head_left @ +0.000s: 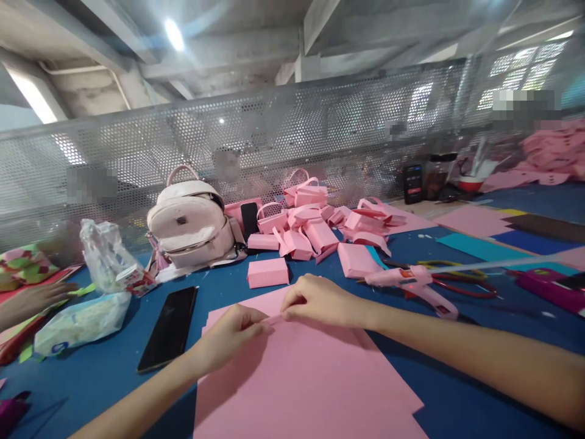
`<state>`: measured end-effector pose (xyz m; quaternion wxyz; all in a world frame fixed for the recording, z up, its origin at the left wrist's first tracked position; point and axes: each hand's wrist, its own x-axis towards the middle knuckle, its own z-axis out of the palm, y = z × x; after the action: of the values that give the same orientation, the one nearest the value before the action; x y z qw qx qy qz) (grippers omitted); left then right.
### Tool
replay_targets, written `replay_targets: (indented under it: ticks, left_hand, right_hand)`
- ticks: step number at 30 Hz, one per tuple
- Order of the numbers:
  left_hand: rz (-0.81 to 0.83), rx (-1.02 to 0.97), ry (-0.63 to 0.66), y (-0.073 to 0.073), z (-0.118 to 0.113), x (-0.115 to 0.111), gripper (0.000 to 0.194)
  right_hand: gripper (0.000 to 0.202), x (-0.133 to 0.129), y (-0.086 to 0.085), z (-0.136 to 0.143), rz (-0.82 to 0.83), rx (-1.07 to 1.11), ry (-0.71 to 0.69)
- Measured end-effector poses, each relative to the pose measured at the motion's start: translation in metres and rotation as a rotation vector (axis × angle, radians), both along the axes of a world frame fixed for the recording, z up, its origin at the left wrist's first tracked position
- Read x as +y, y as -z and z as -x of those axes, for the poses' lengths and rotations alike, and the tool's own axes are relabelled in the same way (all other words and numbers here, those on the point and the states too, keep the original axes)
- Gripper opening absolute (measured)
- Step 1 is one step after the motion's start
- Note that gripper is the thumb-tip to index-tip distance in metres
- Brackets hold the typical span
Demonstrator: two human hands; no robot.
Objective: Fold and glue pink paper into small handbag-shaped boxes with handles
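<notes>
Both hands meet over a stack of pink paper sheets [292, 378] lying on the blue table. My left hand [233, 338] pinches one end of a narrow pink paper strip [274, 319] between thumb and fingers. Closed on the strip's other end is my right hand [315, 302], its knuckles bent. The fingers hide most of the strip, so its full shape is unclear. Just beyond the hands sits a folded pink paper box [268, 273]. A pink glue gun [414, 279] lies to the right of my right hand.
Pink paper bags [311, 219] are heaped at the back beside a pale backpack [189, 219]. A black phone [169, 328] lies left of the stack. Scissors [461, 277] and coloured sheets [489, 253] are on the right. Another person's hand [41, 299] shows at far left.
</notes>
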<state>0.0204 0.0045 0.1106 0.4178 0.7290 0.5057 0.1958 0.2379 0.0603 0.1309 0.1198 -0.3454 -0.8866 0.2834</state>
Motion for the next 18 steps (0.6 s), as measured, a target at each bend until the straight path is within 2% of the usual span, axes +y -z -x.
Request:
replay_targets:
  ticks: [9, 13, 18]
  left_hand:
    - [0.1, -0.061, 0.056, 0.01, 0.007, 0.009, 0.06]
    - [0.159, -0.068, 0.082, 0.004, 0.013, 0.004, 0.063]
    - [0.176, -0.052, 0.105, 0.001, 0.019, -0.001, 0.057]
  right_hand:
    - [0.016, 0.001, -0.002, 0.004, -0.002, -0.016, -0.037]
    - [0.016, 0.004, -0.001, 0.002, 0.025, 0.002, -0.088]
    - [0.017, 0.005, 0.0, 0.003, 0.031, 0.018, -0.137]
